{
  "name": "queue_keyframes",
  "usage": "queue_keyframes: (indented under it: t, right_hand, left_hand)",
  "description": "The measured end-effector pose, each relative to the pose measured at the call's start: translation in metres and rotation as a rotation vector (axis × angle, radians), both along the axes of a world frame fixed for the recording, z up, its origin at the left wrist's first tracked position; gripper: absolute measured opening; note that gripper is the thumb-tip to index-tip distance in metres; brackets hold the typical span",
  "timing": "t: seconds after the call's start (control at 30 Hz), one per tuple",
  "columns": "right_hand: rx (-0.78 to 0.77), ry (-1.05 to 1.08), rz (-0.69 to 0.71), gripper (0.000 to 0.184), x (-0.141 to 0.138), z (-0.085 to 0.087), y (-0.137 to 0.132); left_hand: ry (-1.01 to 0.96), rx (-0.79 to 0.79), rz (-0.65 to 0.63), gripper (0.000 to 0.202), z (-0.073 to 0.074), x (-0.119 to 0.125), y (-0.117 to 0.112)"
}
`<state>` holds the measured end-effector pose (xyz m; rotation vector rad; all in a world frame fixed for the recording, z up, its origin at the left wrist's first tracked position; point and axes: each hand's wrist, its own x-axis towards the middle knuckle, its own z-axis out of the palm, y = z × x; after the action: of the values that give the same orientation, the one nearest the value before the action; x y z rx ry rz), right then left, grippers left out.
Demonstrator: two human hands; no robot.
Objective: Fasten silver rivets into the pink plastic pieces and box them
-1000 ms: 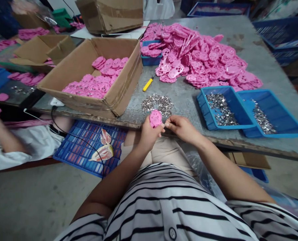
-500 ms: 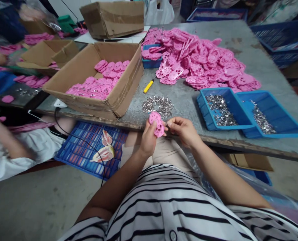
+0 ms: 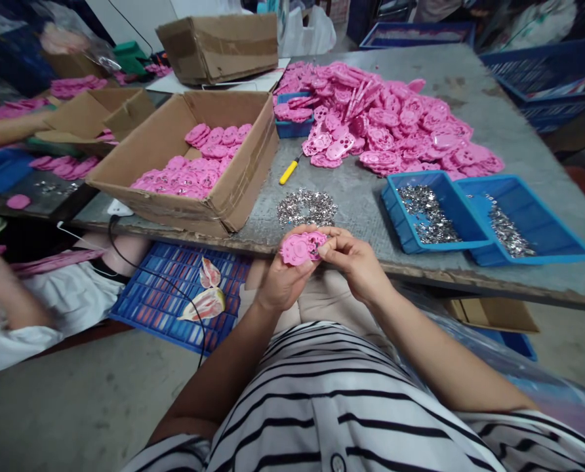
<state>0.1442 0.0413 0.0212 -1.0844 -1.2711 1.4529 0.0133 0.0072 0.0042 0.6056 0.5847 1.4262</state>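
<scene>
My left hand (image 3: 280,278) grips a pink paw-shaped plastic part (image 3: 300,247) just below the table's front edge, its hollow side facing up. My right hand (image 3: 354,259) pinches at the right end of that part, fingers closed; whatever small thing is between its fingertips is hidden. A loose heap of small silver metal pieces (image 3: 307,206) lies on the grey table (image 3: 361,196) right above both hands. A big pile of pink parts (image 3: 391,124) covers the table's far middle.
A cardboard box (image 3: 233,190) with pink parts stands at the left. Two blue trays (image 3: 395,213) (image 3: 563,239) with silver pieces sit at the right. A yellow-handled tool (image 3: 290,169) lies mid-table. Another person's arm (image 3: 7,301) is at the far left, a blue crate (image 3: 159,301) beneath.
The pink part was upright in my left hand; it has been turned over and now lies flat. My right hand has closed in onto its right end.
</scene>
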Motion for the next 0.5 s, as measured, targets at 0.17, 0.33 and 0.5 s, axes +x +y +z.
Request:
queue_keyframes:
  t: [0.17, 0.33, 0.5]
  right_hand:
    - [0.026, -0.057, 0.016, 0.019, -0.0008, -0.0001, 0.0003]
    - [0.024, -0.066, 0.021, 0.019, 0.0004, 0.0002, 0.0008]
    - [-0.049, -0.009, 0.019, 0.017, 0.0001, 0.003, 0.001]
  left_hand:
    - [0.087, 0.014, 0.035, 0.057, 0.0022, 0.0025, 0.0015]
    - [0.119, 0.003, 0.042, 0.058, 0.0047, 0.003, 0.0013]
    - [0.112, 0.015, 0.035, 0.056, 0.0056, 0.0031, 0.0017]
